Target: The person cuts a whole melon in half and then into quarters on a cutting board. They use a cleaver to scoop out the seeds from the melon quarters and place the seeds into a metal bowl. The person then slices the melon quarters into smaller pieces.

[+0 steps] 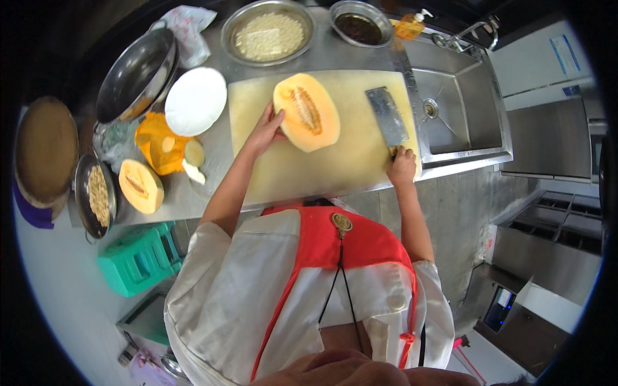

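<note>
My left hand (267,129) holds a melon half (316,113) by its left edge, thumb on the cut face. The orange flesh faces up and seeds fill the hollow. Below it is a pale plastic cutting board (309,176); I cannot tell whether the melon touches it. At the board's right side, my right hand (402,165) is closed around the handle of a cleaver (387,116). Its wide blade points away from me, flat over the board and marked with small wet bits. Most of the handle is hidden by my fingers.
Left of the board are a white plate (195,101), an orange bag (161,144), another melon half (141,187), a pan of food (78,200) and woks (140,72). Metal bowls (311,36) (335,21) stand behind. A steel sink (463,108) adjoins the right.
</note>
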Demonstrator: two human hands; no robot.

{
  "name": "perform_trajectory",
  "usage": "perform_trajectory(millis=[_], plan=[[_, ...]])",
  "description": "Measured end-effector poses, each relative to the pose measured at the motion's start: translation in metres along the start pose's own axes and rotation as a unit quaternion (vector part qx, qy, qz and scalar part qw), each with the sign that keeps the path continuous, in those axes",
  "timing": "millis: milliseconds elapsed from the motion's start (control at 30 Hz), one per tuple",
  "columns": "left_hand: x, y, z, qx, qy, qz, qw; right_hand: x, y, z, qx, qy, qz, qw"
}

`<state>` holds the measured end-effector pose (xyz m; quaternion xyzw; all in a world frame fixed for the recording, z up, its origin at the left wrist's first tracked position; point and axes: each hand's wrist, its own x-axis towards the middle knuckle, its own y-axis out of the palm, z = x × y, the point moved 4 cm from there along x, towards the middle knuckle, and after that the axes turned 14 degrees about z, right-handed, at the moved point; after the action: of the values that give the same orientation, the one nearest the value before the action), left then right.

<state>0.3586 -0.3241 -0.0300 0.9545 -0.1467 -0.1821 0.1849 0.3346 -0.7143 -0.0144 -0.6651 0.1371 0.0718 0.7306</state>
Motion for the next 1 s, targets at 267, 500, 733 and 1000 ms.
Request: perform_trajectory(millis=[267, 500, 733, 1000], plan=[[0.014, -0.004, -0.007, 0.012, -0.049, 0.026, 0.998, 0.023, -0.001, 0.007, 0.064, -0.039, 0.017, 0.997], [-0.008, 0.025, -0.005, -0.015, -0.023, -0.007, 1.0, -0.018, -0.048, 0.013, 0.353, -0.093, 0.009, 0.931], [-0.009, 0.054, 0.0, 0.108, -0.047, 0.025, 0.993, -0.08, -0.106, 0.084, 0.426, -0.125, 0.026, 0.896], [-0.005, 0.045, 0.005, 0.112, 0.007, 0.035, 0.993, -0.062, -0.1, 0.171, 0.251, -0.21, 0.01, 0.945]])
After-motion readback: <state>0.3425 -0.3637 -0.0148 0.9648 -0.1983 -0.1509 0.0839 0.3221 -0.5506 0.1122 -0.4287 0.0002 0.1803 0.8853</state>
